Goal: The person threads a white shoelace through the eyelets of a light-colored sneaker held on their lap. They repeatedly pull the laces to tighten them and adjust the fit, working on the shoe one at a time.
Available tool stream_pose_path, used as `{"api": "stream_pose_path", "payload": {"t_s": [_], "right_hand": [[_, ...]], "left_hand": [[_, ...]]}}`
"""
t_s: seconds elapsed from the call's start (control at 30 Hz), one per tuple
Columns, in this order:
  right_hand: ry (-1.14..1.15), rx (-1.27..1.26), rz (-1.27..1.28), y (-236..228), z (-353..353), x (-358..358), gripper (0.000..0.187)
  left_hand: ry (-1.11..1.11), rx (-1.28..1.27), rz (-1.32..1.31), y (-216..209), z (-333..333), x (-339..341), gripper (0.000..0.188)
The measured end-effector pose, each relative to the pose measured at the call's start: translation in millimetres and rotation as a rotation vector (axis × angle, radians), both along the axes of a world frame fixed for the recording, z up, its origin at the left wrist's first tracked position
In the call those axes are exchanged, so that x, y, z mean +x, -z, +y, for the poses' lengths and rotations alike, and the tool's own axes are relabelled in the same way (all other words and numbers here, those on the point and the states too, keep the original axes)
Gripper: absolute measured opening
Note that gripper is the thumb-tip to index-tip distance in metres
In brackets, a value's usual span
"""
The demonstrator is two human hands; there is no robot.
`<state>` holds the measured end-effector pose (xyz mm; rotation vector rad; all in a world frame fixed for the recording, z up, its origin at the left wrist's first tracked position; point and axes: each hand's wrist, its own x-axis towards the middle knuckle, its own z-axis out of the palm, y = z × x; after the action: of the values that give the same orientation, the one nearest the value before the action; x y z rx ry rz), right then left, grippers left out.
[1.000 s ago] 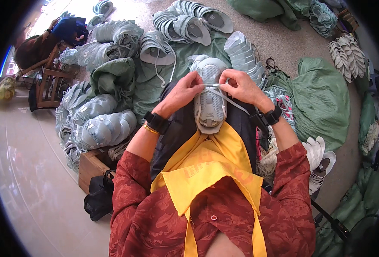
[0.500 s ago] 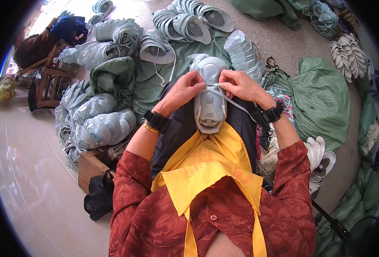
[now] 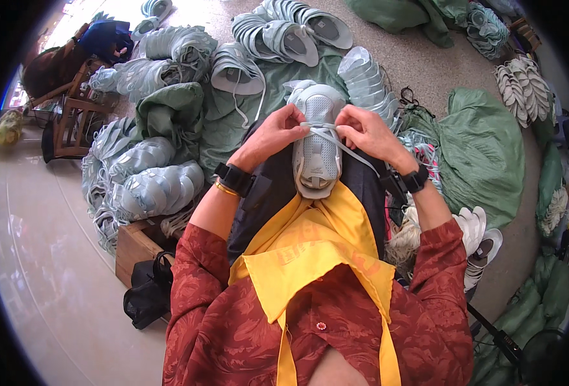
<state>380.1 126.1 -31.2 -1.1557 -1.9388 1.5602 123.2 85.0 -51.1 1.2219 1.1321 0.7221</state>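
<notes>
Lace (image 3: 324, 127) drawn across a pale shoe (image 3: 317, 168), pinched on both sides

Taking the shoe as the centre of the dial, a wooden box (image 3: 128, 251) sits at 8 o'clock; pale strands (image 3: 176, 225) lie at its 2 o'clock edge, and the rest of its inside is too dark to tell. A black bag (image 3: 146, 293) rests against it, between 7 and 8 o'clock, contents hidden. The left hand (image 3: 278, 135) is near 9 o'clock, thumb and forefinger closed together on the lace, beside the shoe's edge. The shoe lies lengthwise, 12 to 6 o'clock, on dark trousers (image 3: 275, 183), directly between the two pinches. The right hand (image 3: 369, 136) is near 3 o'clock, fingertips likewise closed on the lace; a loose end trails toward 4 o'clock. Farther out at 3 o'clock, a bulging green sack (image 3: 484, 167) covers whatever it holds.
</notes>
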Motion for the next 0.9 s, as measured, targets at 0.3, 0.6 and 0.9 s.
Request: {"api": "stream_pose_path", "payload": {"t_s": [0.3,0.6,0.9], "right_hand": [[0.034,0.092,-0.124,-4,-36,13,0.021],[0.065,0.009,-0.101,-21,-47,0,0.017],[0.091,-0.057,-0.169,-29,-57,41,0.013]], "left_hand": [[-0.188,0.348,0.286,0,-18,17,0.028],[-0.274,0.321,0.290,-6,-26,19,0.030],[-0.241,0.326,0.242,-3,-26,15,0.027]]}}
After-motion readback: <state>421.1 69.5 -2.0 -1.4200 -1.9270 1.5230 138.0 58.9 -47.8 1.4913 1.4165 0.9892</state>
